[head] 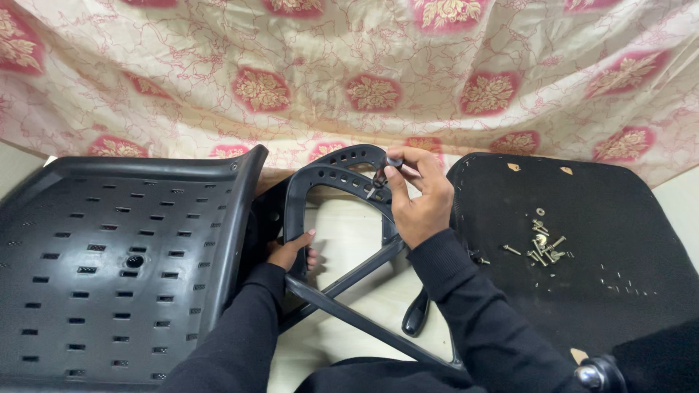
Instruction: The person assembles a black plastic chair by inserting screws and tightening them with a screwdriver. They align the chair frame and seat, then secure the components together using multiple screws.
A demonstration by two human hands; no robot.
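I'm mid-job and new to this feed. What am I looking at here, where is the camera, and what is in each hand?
One camera, worn on the person's head, looks down at their own two bare hands; there is no machine. The left hand grips the side of a black curved plastic frame with holes. The right hand pinches a small dark tool against the frame's top. Left lies a slotted black plastic panel. Right, a black cushion carries loose screws. A floral cloth hangs behind.
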